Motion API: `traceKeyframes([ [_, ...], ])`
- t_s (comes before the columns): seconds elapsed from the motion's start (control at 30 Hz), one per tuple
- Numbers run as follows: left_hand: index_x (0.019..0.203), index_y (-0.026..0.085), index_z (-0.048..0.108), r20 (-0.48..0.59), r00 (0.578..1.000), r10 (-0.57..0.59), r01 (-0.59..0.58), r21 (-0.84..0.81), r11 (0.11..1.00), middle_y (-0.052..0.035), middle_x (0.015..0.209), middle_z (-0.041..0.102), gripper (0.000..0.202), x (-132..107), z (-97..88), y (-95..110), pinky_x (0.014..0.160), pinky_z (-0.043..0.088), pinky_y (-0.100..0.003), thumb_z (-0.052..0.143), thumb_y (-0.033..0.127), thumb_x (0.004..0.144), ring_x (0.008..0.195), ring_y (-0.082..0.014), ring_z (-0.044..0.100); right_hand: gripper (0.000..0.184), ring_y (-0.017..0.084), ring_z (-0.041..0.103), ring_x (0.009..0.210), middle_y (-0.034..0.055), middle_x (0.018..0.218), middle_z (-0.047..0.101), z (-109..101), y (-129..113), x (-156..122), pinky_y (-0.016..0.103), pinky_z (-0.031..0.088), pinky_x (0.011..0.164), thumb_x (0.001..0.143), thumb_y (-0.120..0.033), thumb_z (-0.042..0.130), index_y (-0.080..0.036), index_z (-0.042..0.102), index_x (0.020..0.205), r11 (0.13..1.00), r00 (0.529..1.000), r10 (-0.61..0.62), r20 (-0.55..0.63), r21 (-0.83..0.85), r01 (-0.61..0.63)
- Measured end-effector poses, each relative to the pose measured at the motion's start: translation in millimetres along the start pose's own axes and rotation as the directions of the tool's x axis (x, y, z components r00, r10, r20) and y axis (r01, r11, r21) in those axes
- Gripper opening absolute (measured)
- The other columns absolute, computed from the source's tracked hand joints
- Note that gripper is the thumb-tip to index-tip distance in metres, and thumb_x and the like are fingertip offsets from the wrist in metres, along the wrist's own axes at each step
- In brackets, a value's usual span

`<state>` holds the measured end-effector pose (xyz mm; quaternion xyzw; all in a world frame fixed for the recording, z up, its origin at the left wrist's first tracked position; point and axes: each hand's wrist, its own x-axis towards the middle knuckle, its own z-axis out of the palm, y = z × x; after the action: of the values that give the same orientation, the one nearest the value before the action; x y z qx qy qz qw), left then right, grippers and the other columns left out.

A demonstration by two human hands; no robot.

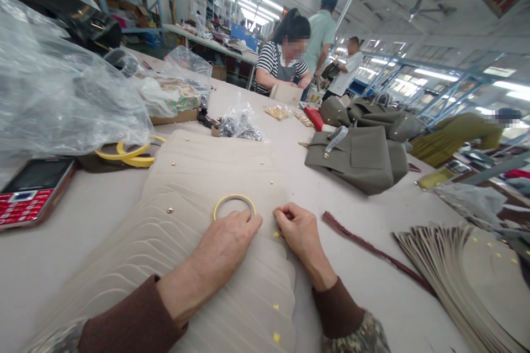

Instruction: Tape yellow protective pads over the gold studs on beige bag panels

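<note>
My left hand [226, 242] is closed around the near side of a thin roll of yellow tape [234, 197], its ring standing up above my fingers. Beneath it, overlapping beige panels [207, 168] fan out in a long row, some with small metal studs. My right hand [301, 234] pinches at the right edge of these panels; what lies between its fingertips is too small to make out. Just below those fingertips a yellow tape piece [276, 234] shows on the edge. Further down the same edge sits another yellow tape piece [276, 307].
A red phone [35, 190], yellow tape rolls [138, 157] and plastic sheeting [62, 83] lie left. Grey-green bags [351, 157] stand right, beyond a brown strip [372, 251] and a stack of beige pieces [492, 270]. A co-worker [281, 58] works across the table.
</note>
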<state>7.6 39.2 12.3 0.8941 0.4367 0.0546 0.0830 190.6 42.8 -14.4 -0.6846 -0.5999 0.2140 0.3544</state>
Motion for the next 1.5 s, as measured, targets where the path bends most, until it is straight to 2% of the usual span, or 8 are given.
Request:
traceKeyframes([
  [0.23,0.09,0.021,0.054,0.014,1.0,-0.008,0.008,-0.02,1.0,-0.0033,0.086,0.06,0.018,1.2,1.6,-0.7,0.068,0.048,-0.032,0.038,0.012,0.093,0.082,-0.0213,0.06,0.03,0.014,0.057,0.043,-0.0023,0.057,0.062,-4.4,16.6,2.3,0.024,0.048,0.041,0.075,-0.041,0.064,-0.017,0.059,0.092,0.893,0.963,0.261,0.072,0.36,-0.269],
  [0.47,0.092,0.021,0.054,0.022,1.0,-0.016,0.017,-0.037,0.999,-0.0033,0.088,0.06,0.017,1.4,2.9,-3.6,0.069,0.048,-0.031,0.038,0.017,0.095,0.084,-0.0209,0.059,0.018,0.018,0.065,0.068,0.0047,0.075,0.072,-3.9,17.5,-10.8,0.028,0.05,0.068,0.084,-0.028,0.057,-0.018,0.072,0.08,0.983,0.982,-0.183,-0.044,-0.014,0.183],
  [0.63,0.09,0.02,0.054,-0.019,0.999,0.033,-0.035,-0.076,0.997,-0.0028,0.087,0.061,0.017,-0.1,4.5,-6.8,0.067,0.047,-0.03,0.037,0.018,0.096,0.078,-0.019,0.059,0.018,0.016,0.063,0.064,0.0018,0.071,0.071,0.9,8.7,-1.1,0.025,0.045,0.065,0.084,-0.023,0.055,-0.018,0.072,0.078,0.982,0.985,-0.167,-0.051,-0.1,0.161],
  [0.9,0.101,0.02,0.057,-0.407,0.91,0.081,-0.186,-0.226,0.956,-0.0038,0.096,0.07,0.021,-5.9,7.2,-15.7,0.076,0.051,-0.026,0.036,0.018,0.097,0.085,-0.0161,0.066,0.022,0.011,0.052,0.051,-0.0033,0.055,0.061,-23.5,7.5,-11.0,0.021,0.033,0.048,0.081,-0.02,0.057,-0.017,0.068,0.062,0.993,0.933,-0.087,0.35,-0.048,0.11],
  [1.03,0.122,0.022,0.049,-0.457,0.883,0.105,-0.231,-0.23,0.945,-0.0036,0.107,0.071,0.025,-5.2,13.0,-15.8,0.074,0.054,-0.025,0.042,0.023,0.098,0.088,-0.0162,0.069,0.015,0.012,0.056,0.055,-0.0006,0.064,0.066,-24.8,-2.0,-16.4,0.021,0.04,0.051,0.082,-0.021,0.06,-0.016,0.072,0.076,0.98,0.969,-0.169,0.178,0.137,0.145],
  [1.13,0.13,0.022,0.041,-0.45,0.888,0.096,-0.213,-0.217,0.953,-0.0041,0.108,0.071,0.033,-4.9,15.5,-14.1,0.069,0.054,-0.026,0.043,0.024,0.097,0.085,-0.017,0.07,0.016,0.014,0.061,0.066,0.0038,0.078,0.07,-20.7,-14.9,-19.0,0.023,0.048,0.063,0.082,-0.018,0.062,-0.015,0.071,0.094,0.901,0.924,-0.379,0.045,0.245,0.358],
  [1.27,0.124,0.022,0.043,-0.369,0.925,0.087,-0.179,-0.222,0.958,-0.0029,0.098,0.071,0.026,-5.9,14.7,-12.2,0.06,0.05,-0.026,0.041,0.022,0.097,0.077,-0.0176,0.069,0.014,0.014,0.062,0.071,0.0064,0.082,0.069,-13.7,-23.8,-22.2,0.025,0.049,0.069,0.085,-0.011,0.057,-0.014,0.068,0.092,0.81,0.823,-0.568,0.012,0.185,0.557],
  [1.5,0.098,0.021,0.051,-0.243,0.97,0.032,-0.106,-0.297,0.949,0.0013,0.077,0.063,0.011,-4.5,10.0,-9.6,0.057,0.041,-0.025,0.041,0.022,0.097,0.066,-0.0156,0.063,0.014,0.012,0.056,0.055,0.002,0.063,0.062,-0.3,-17.9,-24.9,0.023,0.043,0.056,0.079,-0.008,0.052,-0.015,0.064,0.074,0.795,0.79,-0.606,-0.091,-0.038,0.605],
])
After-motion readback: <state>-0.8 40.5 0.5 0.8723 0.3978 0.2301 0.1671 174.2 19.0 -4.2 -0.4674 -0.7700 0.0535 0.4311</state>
